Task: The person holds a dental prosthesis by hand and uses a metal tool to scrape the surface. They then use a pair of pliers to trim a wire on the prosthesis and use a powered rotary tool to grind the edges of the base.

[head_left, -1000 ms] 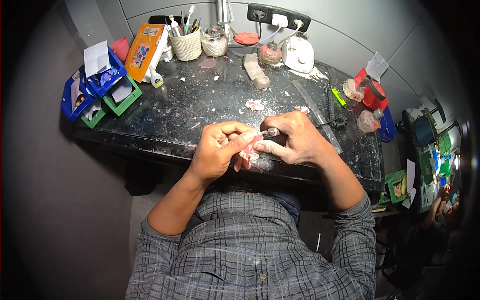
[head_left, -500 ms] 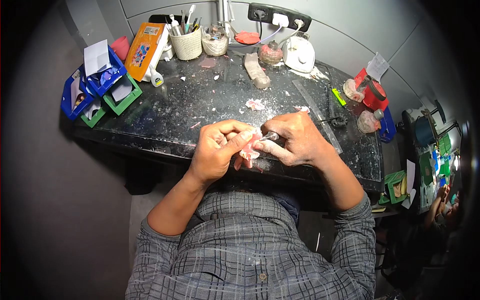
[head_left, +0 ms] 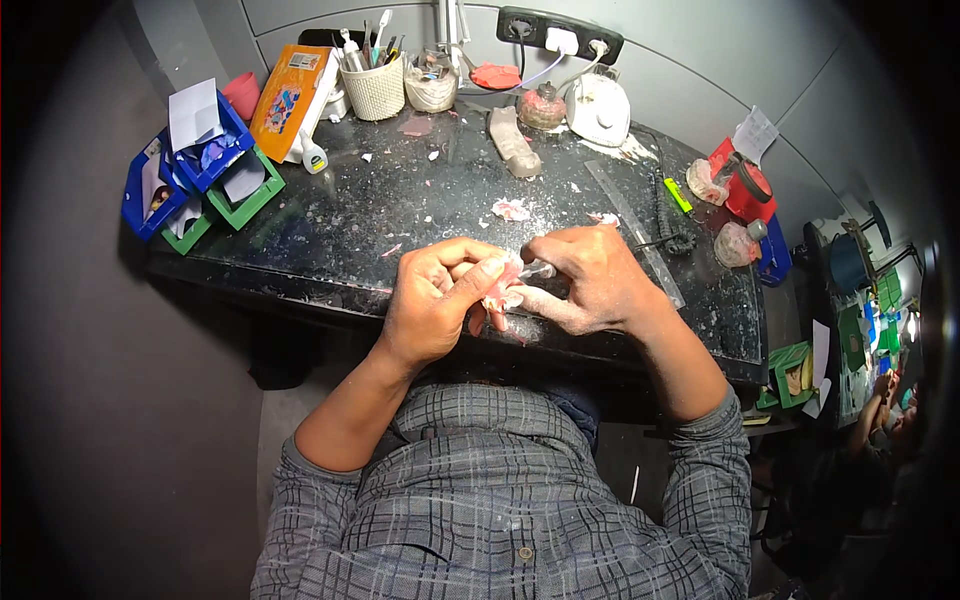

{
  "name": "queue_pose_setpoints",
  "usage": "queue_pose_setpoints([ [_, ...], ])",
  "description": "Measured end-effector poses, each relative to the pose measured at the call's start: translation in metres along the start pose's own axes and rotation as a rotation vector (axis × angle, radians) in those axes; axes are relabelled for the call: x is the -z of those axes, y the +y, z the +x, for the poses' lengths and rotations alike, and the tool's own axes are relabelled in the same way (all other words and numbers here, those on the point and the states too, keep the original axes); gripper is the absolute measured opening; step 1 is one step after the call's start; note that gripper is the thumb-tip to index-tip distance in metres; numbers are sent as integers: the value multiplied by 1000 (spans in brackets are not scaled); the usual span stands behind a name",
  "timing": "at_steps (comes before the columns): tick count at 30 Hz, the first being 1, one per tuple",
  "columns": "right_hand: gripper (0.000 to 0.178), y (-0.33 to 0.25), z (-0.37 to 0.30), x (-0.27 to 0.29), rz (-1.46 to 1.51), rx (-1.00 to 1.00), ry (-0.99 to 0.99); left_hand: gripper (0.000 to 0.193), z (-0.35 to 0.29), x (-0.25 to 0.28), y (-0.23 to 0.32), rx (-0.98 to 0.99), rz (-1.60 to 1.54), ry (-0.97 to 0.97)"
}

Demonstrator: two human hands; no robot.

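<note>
Over the front edge of the dark bench, my left hand (head_left: 432, 300) pinches a pink denture (head_left: 501, 288) with pale teeth along its lower side. Thumb and fingers cover part of it. My right hand (head_left: 592, 278) is closed round a silvery rotary handpiece (head_left: 540, 270), its front end pointing left at the denture. Most of the handpiece is hidden in the fist, and its tip is too small to make out. The right thumb reaches toward the denture's edge. Just beyond the hands lies another pink-and-white dental piece (head_left: 511, 209), with a smaller pinkish bit (head_left: 603, 218) behind my right hand.
White dust and scraps dot the bench (head_left: 330, 215). A steel ruler (head_left: 635, 235) and coiled black cord (head_left: 678, 240) lie right, near a yellow marker (head_left: 678, 195) and plaster models (head_left: 706, 182). Blue and green trays (head_left: 240, 190) stand left; a tool cup (head_left: 374, 92) stands behind.
The denture has tilted slightly in my left fingers, and the handpiece has shifted a little against it. Both arms stay in nearly the same place.
</note>
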State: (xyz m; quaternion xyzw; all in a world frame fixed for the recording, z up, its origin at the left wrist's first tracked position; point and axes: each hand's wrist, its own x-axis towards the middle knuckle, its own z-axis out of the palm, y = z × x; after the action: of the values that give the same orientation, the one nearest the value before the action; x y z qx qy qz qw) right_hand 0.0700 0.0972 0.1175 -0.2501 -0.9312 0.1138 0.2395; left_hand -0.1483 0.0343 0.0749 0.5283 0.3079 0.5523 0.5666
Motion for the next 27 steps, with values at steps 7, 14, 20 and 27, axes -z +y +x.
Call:
queue_pose_setpoints([
  [7,48,5,-1,-4,31,22,40,24,0,1,-2,-17,4,-9],
  [14,46,0,0,-1,44,-13,37,22,0,-4,1,-15,-10,6],
  [20,43,2,-1,-3,28,-16,14,20,1,-4,-1,-38,15,11],
  [27,41,6,-1,-2,47,44,-16,17,-1,-5,-2,-102,84,45],
])
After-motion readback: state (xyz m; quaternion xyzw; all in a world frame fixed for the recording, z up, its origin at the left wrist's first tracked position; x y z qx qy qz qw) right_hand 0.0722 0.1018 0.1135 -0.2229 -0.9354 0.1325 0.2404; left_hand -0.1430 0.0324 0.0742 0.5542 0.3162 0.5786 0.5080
